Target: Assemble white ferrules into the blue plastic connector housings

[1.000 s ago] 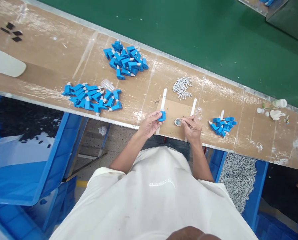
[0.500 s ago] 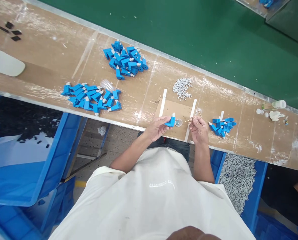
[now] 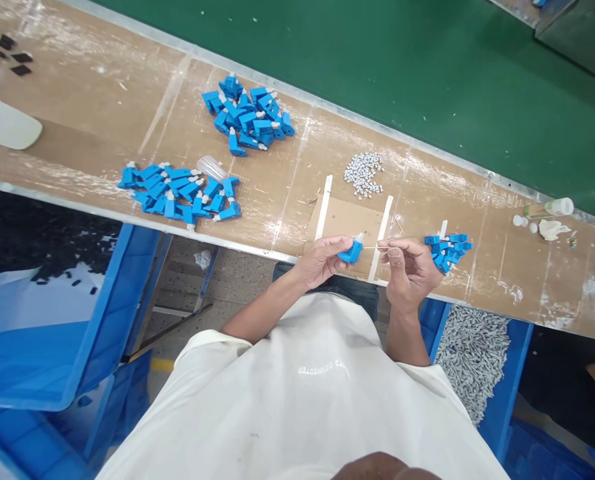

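Between the thumb and fingers of my left hand (image 3: 324, 262) is a blue plastic part (image 3: 351, 252) with a white tip, held above the cardboard pad (image 3: 352, 220). My right hand (image 3: 411, 267) pinches a thin wooden stick (image 3: 372, 248), whose end meets the right side of the blue part. Whether it enters the part is too small to tell. Another thin stick (image 3: 400, 223) lies on the bench beyond my right hand. Close to that hand's right side is a small pile of blue parts (image 3: 447, 252). The small round cup is hidden from view.
Two larger piles of blue parts (image 3: 250, 117) (image 3: 180, 193) lie to the left, a clear plastic cup (image 3: 211, 168) beside the nearer one. Small grey pieces (image 3: 364, 175) are heaped beyond the pad. A bottle (image 3: 550, 208) lies far right. Below the bench, a blue bin holds grey pieces (image 3: 472, 360).
My left hand has brought the blue part slightly right, over where the small cup was visible. My right hand has turned, and its stick now meets the part.
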The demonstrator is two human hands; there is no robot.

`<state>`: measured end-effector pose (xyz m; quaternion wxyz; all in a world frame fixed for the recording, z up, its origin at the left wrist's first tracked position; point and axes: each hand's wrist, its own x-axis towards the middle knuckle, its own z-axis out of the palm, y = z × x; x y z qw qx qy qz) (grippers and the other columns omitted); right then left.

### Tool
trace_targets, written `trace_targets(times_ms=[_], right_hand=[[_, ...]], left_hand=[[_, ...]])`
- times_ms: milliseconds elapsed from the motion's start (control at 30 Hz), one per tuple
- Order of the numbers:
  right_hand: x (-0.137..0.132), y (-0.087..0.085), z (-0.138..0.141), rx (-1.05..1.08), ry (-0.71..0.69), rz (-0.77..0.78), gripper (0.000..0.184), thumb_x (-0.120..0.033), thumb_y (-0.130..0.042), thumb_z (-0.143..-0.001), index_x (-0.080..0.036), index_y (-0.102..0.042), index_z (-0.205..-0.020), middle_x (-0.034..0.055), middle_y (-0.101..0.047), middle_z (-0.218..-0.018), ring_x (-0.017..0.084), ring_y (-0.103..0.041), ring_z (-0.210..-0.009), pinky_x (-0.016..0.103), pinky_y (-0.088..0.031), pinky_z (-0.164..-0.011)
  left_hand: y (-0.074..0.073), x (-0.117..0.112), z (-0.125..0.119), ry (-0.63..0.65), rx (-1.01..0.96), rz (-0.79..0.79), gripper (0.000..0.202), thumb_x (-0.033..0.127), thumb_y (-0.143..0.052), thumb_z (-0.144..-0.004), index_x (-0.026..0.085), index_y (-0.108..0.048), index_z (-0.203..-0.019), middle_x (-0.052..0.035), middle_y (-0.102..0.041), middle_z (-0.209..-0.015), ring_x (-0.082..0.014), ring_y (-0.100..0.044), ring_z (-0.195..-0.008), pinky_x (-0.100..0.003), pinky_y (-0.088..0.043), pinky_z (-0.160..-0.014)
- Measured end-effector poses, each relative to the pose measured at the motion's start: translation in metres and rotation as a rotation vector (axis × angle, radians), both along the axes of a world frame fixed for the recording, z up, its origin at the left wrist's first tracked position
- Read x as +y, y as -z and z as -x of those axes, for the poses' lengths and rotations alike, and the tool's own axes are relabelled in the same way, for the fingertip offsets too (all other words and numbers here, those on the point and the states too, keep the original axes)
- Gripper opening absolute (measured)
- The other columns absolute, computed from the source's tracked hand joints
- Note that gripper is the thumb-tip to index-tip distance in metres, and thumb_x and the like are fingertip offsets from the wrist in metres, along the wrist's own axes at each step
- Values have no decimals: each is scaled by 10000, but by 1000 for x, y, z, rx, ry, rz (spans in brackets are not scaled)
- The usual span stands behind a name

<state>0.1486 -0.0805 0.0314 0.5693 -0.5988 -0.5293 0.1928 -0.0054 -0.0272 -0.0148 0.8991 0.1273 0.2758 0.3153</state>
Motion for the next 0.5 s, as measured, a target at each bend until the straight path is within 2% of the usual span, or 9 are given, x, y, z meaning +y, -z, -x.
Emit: trace_targets(times_ms=[300, 500], right_hand=[[-1, 14, -6, -153, -45, 17, 150, -393, -623, -991, -277, -714, -1019, 37, -774, -904, 207, -715, -754, 397, -630, -691], [1, 9, -5, -218, -111, 8, 129, -353, -605, -1002, -285, -713, -1018, 38, -771, -899, 215, -723, -794, 395, -626, -709]], left_hand=[[0, 0, 2, 8, 8, -4, 400, 386, -927, -684, 111, -640, -730, 21, -594, -648, -42, -527, -503, -154, -473, -501], [2, 0, 2, 23, 10, -19, 399, 404, -921, -690, 115, -654, -763, 11, -616, -673, -55, -554, -533, -167, -478, -518]])
